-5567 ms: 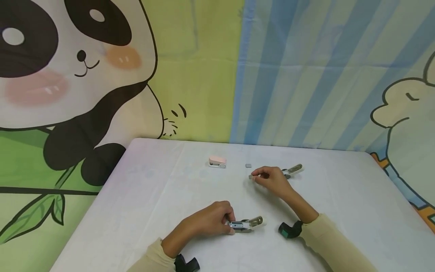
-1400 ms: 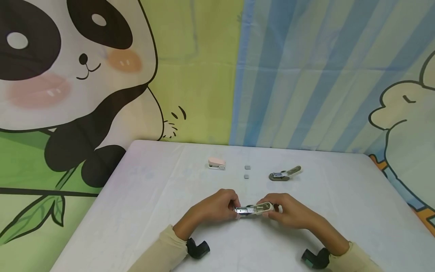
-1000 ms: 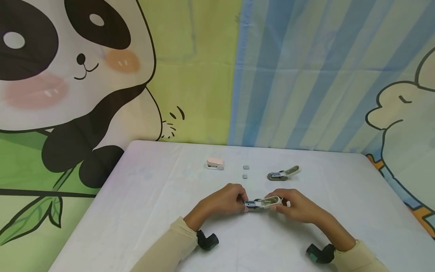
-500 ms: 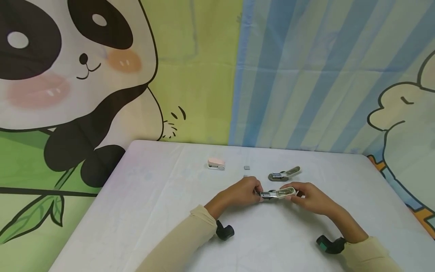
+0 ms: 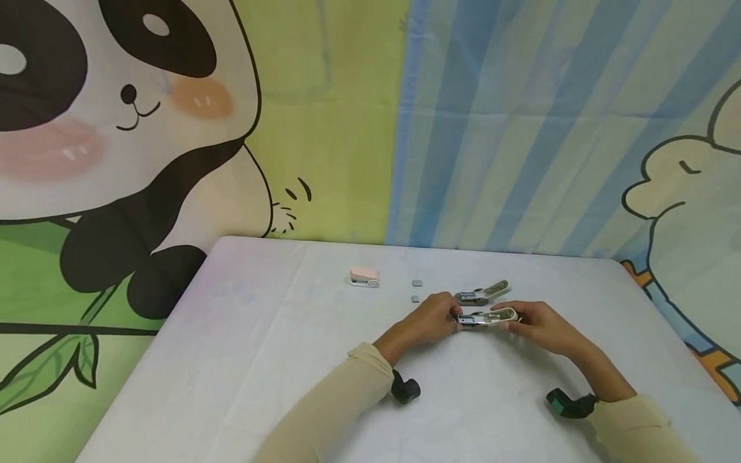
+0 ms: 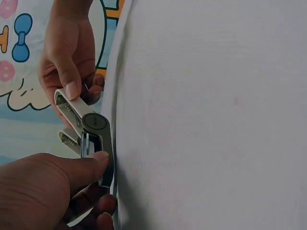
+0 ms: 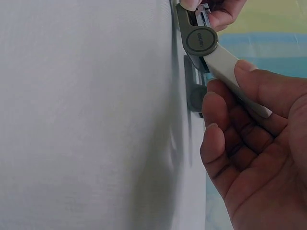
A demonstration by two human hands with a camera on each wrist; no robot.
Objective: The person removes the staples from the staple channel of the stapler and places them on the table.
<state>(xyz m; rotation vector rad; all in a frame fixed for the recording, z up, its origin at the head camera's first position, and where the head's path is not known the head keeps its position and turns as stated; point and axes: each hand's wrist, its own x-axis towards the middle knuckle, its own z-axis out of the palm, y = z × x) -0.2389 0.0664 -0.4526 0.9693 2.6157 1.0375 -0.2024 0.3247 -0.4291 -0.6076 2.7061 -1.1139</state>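
Note:
In the head view an opened stapler [image 5: 486, 318] is between my hands, its pale top arm raised from the grey-green base and the metal staple channel bare. My left hand [image 5: 431, 319] pinches the base's left end. The thumb and fingers of my right hand [image 5: 547, 326] hold the end of the top arm, as the right wrist view also shows on this stapler [image 7: 201, 40]. Just behind stands a second opened stapler [image 5: 480, 294], partly hidden in both wrist views. Two small grey blocks, one farther back [image 5: 417, 283] and one nearer [image 5: 415, 298], lie left of it.
A closed pink-and-white stapler [image 5: 364, 277] stands at the back left of the white-covered table [image 5: 260, 334]. Behind the table's far edge hangs a printed curtain [image 5: 330, 128] with a panda and stripes. A black wrist camera [image 5: 570, 404] sits on the right wrist.
Earlier my right hand held a small grey block; it now grips the held stapler's top arm. Both hands have carried that stapler away from me and rightward, up to the second stapler.

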